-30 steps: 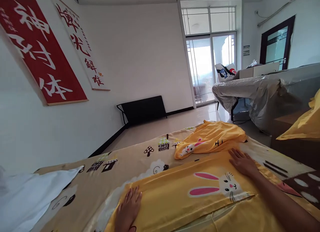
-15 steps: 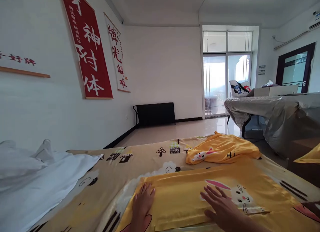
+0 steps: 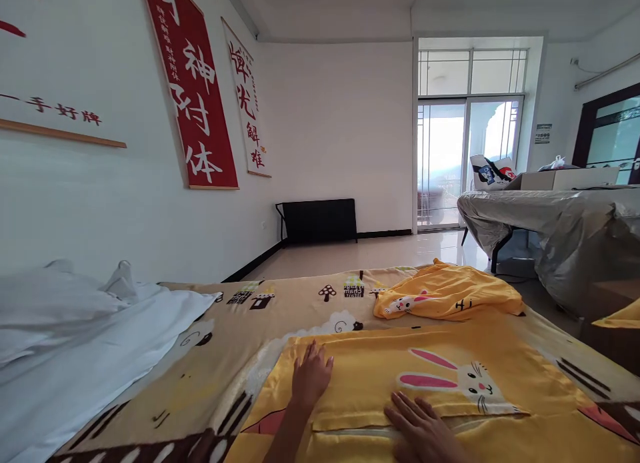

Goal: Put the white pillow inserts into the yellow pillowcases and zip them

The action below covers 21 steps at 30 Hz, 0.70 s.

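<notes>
A yellow pillowcase-like cloth (image 3: pixel 360 376) with a white rabbit print lies spread flat in front of me, its long opening edge facing me. My left hand (image 3: pixel 313 375) rests on its left part, palm down, fingers stretched. My right hand (image 3: pixel 423 426) lies on the near edge below the rabbit's ears, fingers extended and slightly blurred. Both hands hold nothing. Beyond the flat cloth, a crumpled yellow cloth (image 3: pixel 450 290) with a rabbit print sits on the patterned beige blanket (image 3: pixel 290 310).
White bedding (image 3: pixel 85 356) is heaped at the left. A plastic-covered table (image 3: pixel 535 210) with boxes stands at the right, near glass doors (image 3: pixel 443 163). A black folded panel (image 3: pixel 320 221) leans at the far wall. More yellow cloth (image 3: pixel 620 316) shows at the right edge.
My left hand has slid forward and right over the cloth. My right hand has drawn back toward me, uncovering the rabbit's ears. The view has turned slightly left.
</notes>
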Motion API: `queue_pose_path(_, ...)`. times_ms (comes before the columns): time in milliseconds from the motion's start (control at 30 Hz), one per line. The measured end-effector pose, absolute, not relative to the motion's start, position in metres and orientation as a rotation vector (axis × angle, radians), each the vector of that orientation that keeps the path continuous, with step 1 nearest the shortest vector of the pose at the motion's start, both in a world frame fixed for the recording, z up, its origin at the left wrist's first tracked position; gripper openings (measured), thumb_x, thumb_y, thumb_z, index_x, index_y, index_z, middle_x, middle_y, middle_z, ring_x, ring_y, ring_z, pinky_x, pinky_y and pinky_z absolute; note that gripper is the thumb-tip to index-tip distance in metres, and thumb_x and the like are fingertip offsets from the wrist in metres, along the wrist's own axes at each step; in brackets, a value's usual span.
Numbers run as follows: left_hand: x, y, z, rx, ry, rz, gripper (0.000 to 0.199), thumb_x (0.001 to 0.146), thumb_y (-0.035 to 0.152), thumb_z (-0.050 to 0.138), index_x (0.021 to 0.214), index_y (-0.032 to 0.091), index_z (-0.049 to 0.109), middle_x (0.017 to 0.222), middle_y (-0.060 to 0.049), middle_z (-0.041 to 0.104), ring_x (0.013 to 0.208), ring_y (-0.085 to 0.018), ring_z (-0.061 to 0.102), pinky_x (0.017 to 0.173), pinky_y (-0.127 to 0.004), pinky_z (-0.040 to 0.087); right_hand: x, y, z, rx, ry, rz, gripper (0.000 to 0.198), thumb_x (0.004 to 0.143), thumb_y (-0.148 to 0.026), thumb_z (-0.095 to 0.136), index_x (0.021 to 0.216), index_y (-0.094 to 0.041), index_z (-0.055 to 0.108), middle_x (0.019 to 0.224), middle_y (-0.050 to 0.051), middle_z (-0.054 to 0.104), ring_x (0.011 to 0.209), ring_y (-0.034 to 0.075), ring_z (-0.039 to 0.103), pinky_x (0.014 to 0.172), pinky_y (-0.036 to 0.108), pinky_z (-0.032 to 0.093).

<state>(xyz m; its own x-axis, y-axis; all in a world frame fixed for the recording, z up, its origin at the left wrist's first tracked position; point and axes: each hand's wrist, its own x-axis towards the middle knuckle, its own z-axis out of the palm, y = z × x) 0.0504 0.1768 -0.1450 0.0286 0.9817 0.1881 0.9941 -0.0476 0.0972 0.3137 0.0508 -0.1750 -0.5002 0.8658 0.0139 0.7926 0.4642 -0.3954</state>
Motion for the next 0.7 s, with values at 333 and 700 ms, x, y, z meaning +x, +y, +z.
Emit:
queue_pose_path(333,0.110,0.147,-0.171,-2.397,-1.968,-0.292,0.054,0.092,0.040,0.028,0.138,0.018,0.046,0.147,-0.010,0.039,0.138,-0.024,0.032,0.113,-0.047,0.024,0.316,0.031,-0.149,-1.407,-2.417,0.538,0.056,0.091,-0.044,0.041,0.143,-0.023,0.039,0.151,0.009,0.031,0.141,0.026,0.023,0.114,0.048,0.018)
queue_pose_path(700,0.107,0.149,-0.173,-2.435,-1.964,-0.245,0.055,0.094,0.044,0.025,0.140,0.021,0.042,0.149,-0.007,0.036,0.140,-0.022,0.029,0.114,-0.045,0.021,0.323,0.027,-0.155,-1.368,-2.399,0.505,0.054,0.093,-0.043,0.036,0.143,-0.021,0.039,0.151,0.011,0.030,0.141,0.025,0.024,0.114,0.048,0.017)
